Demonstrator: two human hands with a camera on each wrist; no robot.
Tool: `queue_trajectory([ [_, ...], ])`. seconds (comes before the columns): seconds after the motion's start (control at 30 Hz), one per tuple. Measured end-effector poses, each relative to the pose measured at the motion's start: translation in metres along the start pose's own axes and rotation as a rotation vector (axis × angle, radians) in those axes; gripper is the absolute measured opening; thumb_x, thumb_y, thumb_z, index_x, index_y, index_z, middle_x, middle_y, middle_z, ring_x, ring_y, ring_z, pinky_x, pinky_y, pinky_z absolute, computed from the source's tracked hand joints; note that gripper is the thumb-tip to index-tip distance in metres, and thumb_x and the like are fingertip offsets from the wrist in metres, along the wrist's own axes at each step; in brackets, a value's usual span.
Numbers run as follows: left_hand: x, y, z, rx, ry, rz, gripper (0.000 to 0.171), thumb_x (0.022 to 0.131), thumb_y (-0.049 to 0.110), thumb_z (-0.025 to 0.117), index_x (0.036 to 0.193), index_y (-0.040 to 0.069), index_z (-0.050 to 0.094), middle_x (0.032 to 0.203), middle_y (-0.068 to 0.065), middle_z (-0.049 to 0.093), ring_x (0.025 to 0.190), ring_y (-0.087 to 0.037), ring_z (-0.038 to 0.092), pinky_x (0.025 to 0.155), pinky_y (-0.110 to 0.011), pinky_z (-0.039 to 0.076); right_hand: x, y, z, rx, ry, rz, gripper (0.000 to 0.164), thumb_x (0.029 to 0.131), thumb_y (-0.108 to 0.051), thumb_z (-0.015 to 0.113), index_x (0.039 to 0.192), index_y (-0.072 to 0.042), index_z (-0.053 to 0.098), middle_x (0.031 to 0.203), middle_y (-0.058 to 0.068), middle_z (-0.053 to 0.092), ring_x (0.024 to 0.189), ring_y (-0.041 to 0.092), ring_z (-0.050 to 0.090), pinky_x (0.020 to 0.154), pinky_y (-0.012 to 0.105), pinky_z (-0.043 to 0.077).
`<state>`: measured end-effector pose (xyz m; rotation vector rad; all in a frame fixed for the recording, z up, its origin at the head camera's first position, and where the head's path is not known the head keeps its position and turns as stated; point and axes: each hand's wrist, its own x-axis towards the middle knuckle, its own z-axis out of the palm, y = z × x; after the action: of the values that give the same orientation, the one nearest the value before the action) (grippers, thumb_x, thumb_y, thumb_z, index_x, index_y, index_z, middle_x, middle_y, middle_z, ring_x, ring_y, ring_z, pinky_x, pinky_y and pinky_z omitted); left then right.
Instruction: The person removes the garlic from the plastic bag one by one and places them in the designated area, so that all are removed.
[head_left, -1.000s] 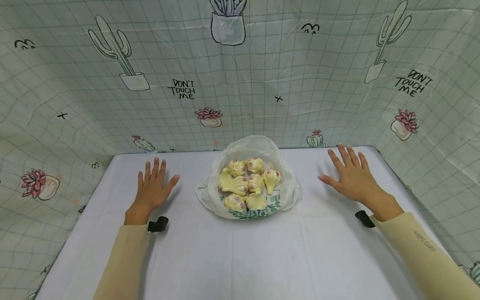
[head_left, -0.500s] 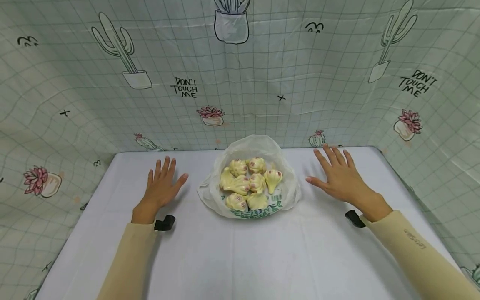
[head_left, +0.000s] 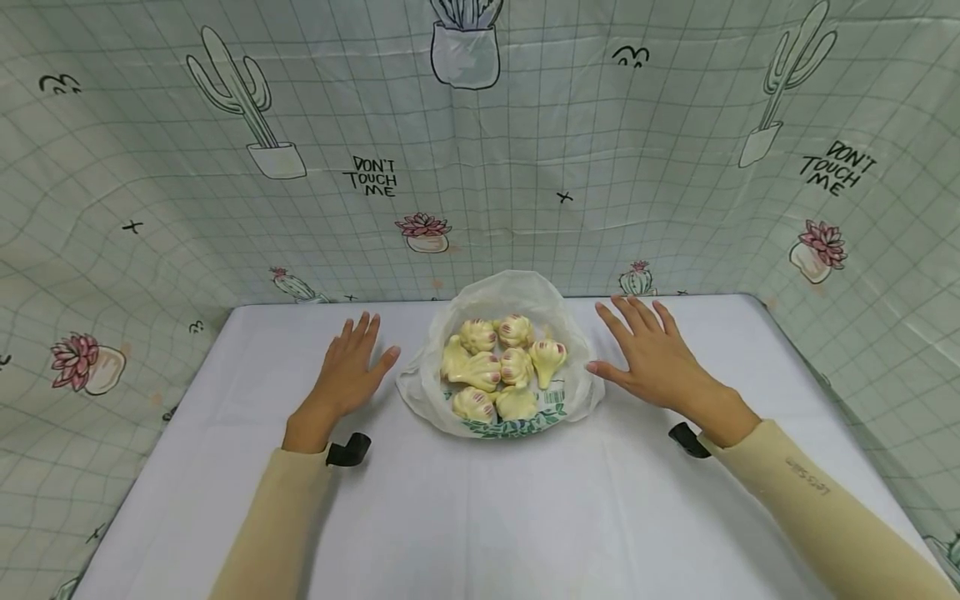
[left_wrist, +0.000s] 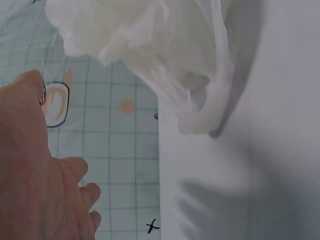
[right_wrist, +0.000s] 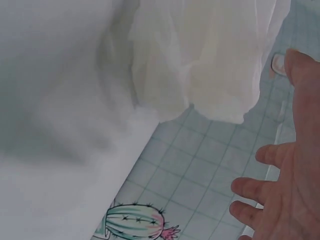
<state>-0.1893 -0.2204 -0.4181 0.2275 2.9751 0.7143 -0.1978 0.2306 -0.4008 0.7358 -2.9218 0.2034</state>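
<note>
A thin white plastic bag (head_left: 517,287) with green leaf print sits near the table's far edge, its mouth spread wide. Several pale yellow garlic bulbs (head_left: 516,367) with purplish streaks lie inside it. To the left of the bag is my left hand (head_left: 343,375), fingers extended and thumb toward the bag, holding nothing. My right hand (head_left: 656,358) is spread on the other side, its thumb tip right at the bag's right edge. In the left wrist view a knotted handle of the bag (left_wrist: 200,117) hangs beside the hand. The right wrist view shows the bag's side (right_wrist: 210,65) near the fingers.
The table (head_left: 525,517) wears a white cloth. Behind it and at both sides hangs a pale green checked curtain (head_left: 495,167) printed with cacti and words. Black wrist cameras (head_left: 348,450) sit under both sleeves.
Both hands have moved inward toward the bag, the left one rightward and the right one leftward. The bag and its garlic bulbs stay in place on the table; the head view has shifted slightly.
</note>
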Motion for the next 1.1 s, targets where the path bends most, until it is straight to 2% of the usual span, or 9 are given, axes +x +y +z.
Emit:
queue_trajectory([
  [0.3,0.001,0.018,0.006,-0.045,0.025,0.040,0.078,0.112,0.045,0.047,0.168,0.002,0.016,0.175,-0.022,0.013,0.161,-0.047,0.006,0.128,-0.067,0.007,0.006,-0.016,0.000,-0.002,0.013,-0.045,0.085,0.101,-0.046,0.070,0.164,-0.003,0.033,0.164,0.029,0.033,0.153,0.049,0.027,0.126,0.068,0.012],
  [0.53,0.002,0.031,0.009,-0.157,0.058,0.094,0.069,0.112,0.039,0.049,0.166,0.001,0.028,0.171,-0.023,0.026,0.158,-0.046,0.020,0.126,-0.070,0.013,0.012,-0.024,0.004,-0.005,0.027,-0.070,0.083,0.101,-0.048,0.070,0.163,-0.003,0.037,0.163,0.028,0.037,0.152,0.047,0.031,0.125,0.068,0.014],
  [0.7,-0.001,0.040,0.010,-0.263,0.036,0.087,0.066,0.111,0.036,0.054,0.165,0.003,0.033,0.167,-0.023,0.035,0.154,-0.045,0.031,0.123,-0.069,0.026,0.017,-0.030,0.007,-0.017,0.041,-0.087,0.081,0.100,-0.048,0.071,0.161,-0.003,0.041,0.161,0.027,0.041,0.150,0.047,0.034,0.125,0.068,0.016],
  [0.87,-0.004,0.048,0.011,-0.377,0.029,0.090,0.060,0.107,0.021,0.062,0.159,0.000,0.041,0.159,-0.023,0.044,0.140,-0.043,0.047,0.113,-0.062,0.043,0.023,-0.036,0.009,-0.055,0.054,-0.102,0.080,0.097,-0.045,0.075,0.159,-0.003,0.044,0.158,0.025,0.045,0.147,0.047,0.038,0.124,0.067,0.020],
  [1.1,-0.005,0.059,0.015,-0.419,0.108,0.062,0.052,0.102,0.008,0.067,0.149,-0.004,0.052,0.139,-0.026,0.061,0.115,-0.039,0.063,0.094,-0.053,0.056,0.030,-0.044,0.011,-0.087,0.070,-0.134,0.076,0.093,-0.039,0.082,0.154,-0.004,0.051,0.152,0.023,0.052,0.144,0.045,0.042,0.124,0.066,0.022],
])
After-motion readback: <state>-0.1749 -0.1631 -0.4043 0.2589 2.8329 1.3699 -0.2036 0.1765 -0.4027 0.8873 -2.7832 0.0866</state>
